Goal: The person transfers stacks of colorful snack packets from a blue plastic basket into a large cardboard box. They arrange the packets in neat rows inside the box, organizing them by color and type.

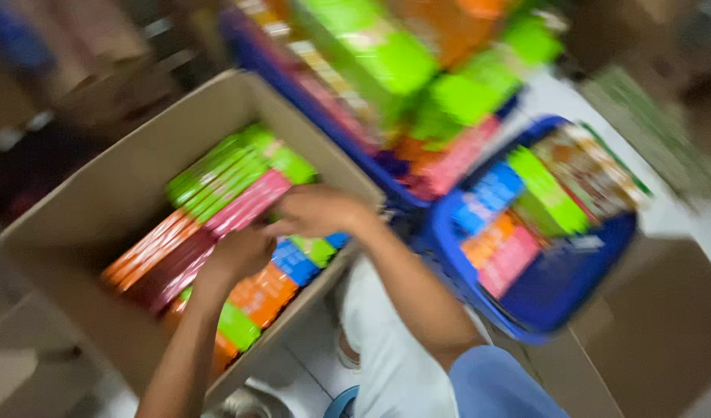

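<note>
Both hands are reaching into the cardboard box [123, 193] at left: the right hand [317, 210] and left hand [239, 251] are gripping flat pink packets [247, 203], standing in rows beside green and orange ones.

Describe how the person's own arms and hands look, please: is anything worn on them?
Both forearms are bare, and no sleeve shows on them. The left hand and the right hand have no gloves. The picture is too blurred to tell about rings or a watch.
</note>
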